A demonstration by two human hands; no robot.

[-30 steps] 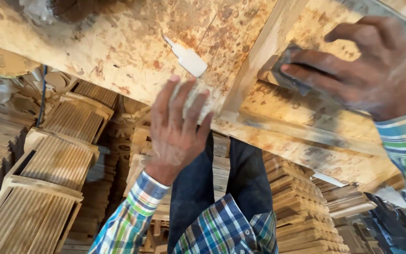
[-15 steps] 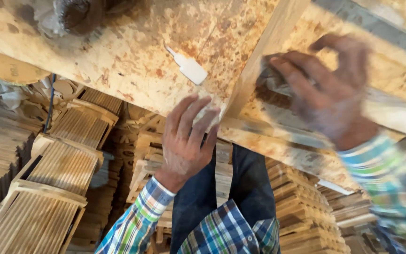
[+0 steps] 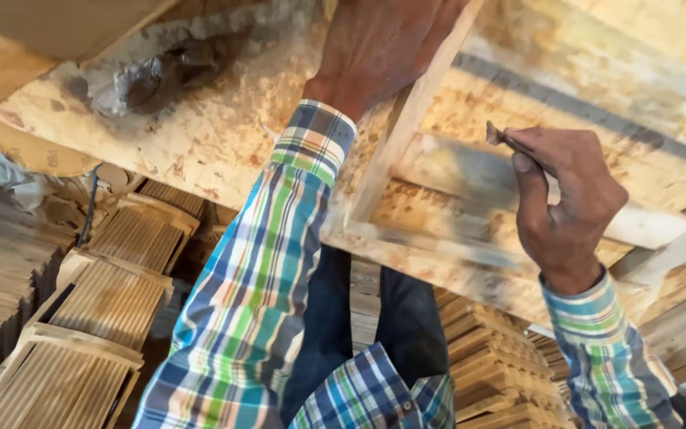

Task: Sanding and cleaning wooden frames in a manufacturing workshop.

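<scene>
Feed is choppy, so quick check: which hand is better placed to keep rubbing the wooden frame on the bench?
Probably the right hand: it pinches a small dark abrasive piece just above the wooden frame. The left hand lies flat on the frame's upright rail, apparently steadying it, with no tool visible.

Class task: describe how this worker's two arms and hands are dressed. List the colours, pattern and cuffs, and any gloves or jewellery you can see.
Both arms wear long sleeves of one checked shirt: blue, green, white and orange plaid. The left sleeve ends in a buttoned-looking cuff at the wrist; the right sleeve has a matching cuff. The left hand and right hand are bare: no gloves, rings or watch show.
</scene>
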